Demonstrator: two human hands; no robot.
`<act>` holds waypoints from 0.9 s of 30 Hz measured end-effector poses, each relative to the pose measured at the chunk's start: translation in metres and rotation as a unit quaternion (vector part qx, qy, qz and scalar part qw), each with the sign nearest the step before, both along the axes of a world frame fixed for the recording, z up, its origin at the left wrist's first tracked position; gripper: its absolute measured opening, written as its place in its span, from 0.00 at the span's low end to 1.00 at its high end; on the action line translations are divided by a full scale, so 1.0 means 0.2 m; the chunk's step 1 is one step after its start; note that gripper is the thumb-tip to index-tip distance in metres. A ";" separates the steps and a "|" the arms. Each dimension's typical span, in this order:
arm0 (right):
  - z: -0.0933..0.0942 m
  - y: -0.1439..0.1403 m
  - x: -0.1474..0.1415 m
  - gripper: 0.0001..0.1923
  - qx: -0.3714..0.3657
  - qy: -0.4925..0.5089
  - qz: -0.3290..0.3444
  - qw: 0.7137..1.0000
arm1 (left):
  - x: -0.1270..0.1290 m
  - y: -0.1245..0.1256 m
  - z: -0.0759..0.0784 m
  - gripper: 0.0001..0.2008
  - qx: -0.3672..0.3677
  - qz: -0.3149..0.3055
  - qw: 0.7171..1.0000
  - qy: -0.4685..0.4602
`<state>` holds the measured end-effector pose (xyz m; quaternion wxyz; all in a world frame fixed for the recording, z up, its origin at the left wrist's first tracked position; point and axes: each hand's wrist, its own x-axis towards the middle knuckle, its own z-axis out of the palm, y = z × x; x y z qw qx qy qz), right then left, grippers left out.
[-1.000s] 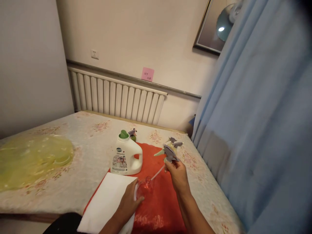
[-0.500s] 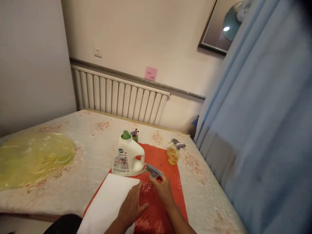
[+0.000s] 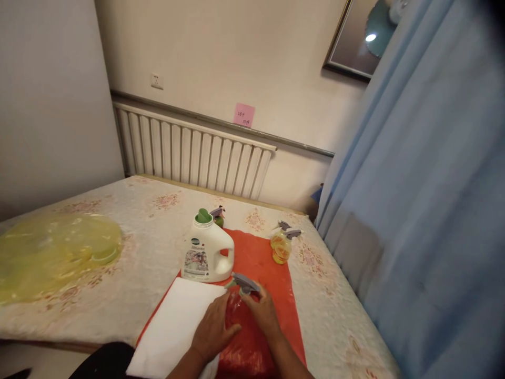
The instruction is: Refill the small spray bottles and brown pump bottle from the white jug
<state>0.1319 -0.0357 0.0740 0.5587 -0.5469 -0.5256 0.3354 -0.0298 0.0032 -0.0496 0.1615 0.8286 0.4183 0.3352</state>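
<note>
The clear red spray bottle (image 3: 236,310) with its grey trigger head (image 3: 244,283) stands on the red cloth (image 3: 272,273), left hand (image 3: 215,331) cupping its body, right hand (image 3: 262,313) gripping its neck.

Red mat (image 3: 272,273), white jug (image 3: 208,255) with green cap (image 3: 203,216), floral bedcover (image 3: 130,231), blue curtain (image 3: 426,210).

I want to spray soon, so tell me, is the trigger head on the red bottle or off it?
On: the grey trigger head sits atop the red bottle, between both hands. Whether it is screwed tight cannot be told.
</note>
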 end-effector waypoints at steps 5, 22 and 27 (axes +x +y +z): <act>-0.02 0.01 0.00 0.12 0.001 0.012 0.006 1.000 | 0.00 0.00 -0.01 0.42 0.008 0.002 1.000 0.015; 0.07 0.02 0.04 0.11 -0.012 -0.021 0.055 0.998 | -0.01 -0.01 0.01 0.40 -0.018 0.007 1.000 0.008; 0.03 0.03 0.01 0.13 0.003 -0.021 0.026 0.999 | 0.00 -0.02 0.02 0.40 -0.023 0.014 1.000 0.001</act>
